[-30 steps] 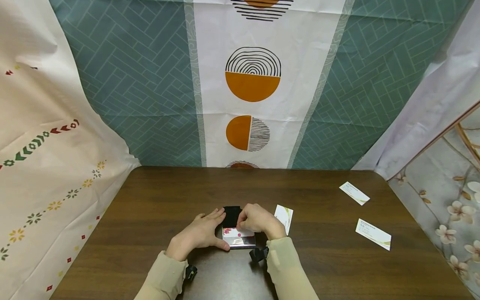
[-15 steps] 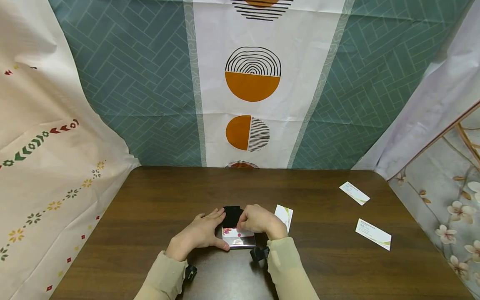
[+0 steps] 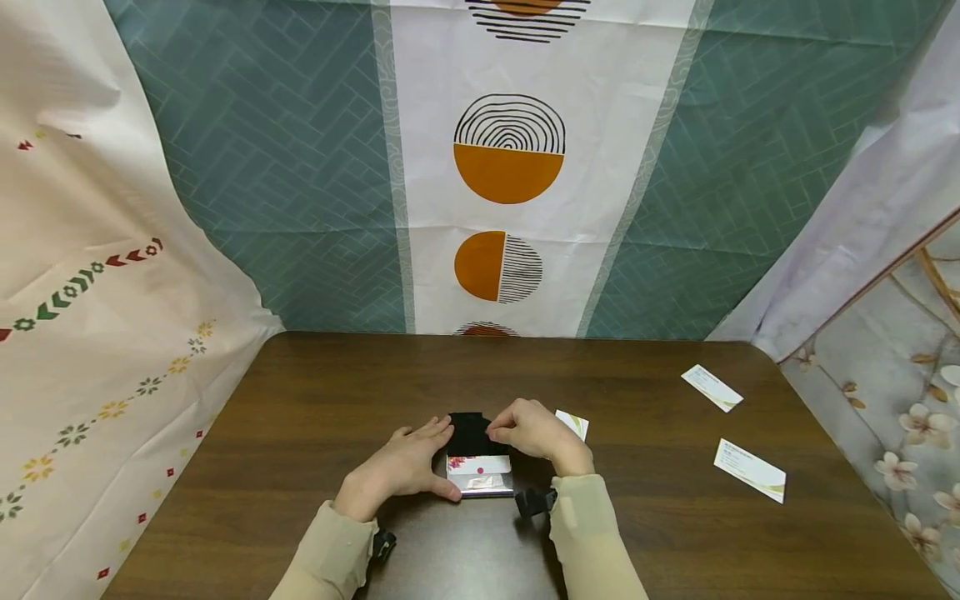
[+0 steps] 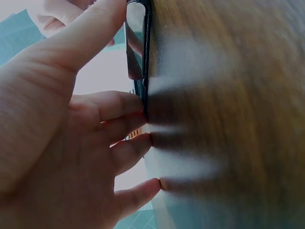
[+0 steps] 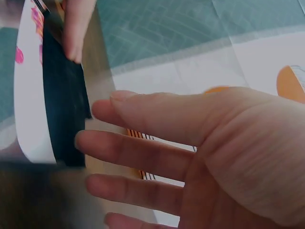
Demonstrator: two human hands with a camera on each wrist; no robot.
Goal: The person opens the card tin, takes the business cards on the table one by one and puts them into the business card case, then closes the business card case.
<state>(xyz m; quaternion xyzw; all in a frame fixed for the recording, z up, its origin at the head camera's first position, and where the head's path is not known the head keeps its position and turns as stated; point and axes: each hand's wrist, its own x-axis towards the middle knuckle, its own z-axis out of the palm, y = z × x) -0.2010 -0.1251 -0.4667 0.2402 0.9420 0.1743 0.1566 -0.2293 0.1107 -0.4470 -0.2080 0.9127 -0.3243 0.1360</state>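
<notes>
Brown table (image 3: 337,379) | case (image 3: 480,484) flanked by left hand (image 3: 403,462), fingers wide | right hand (image 3: 538,435) by flap (image 3: 467,433), narrow, nothing visibly held | could get skidded if snagged

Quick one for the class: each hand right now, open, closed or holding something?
Left hand: open, fingers spread beside the card case.
Right hand: open, near the card case, nothing visible in its grasp.

This looks like a makeshift, screened-off corner — a dark wooden table (image 3: 375,371) closed in by a teal-and-white sheet (image 3: 277,167) with orange half-circles (image 3: 508,173) behind, a cream cloth (image 3: 90,358) at the left, a flowered panel (image 3: 892,425) at the right — home or office, I cannot tell.
</notes>
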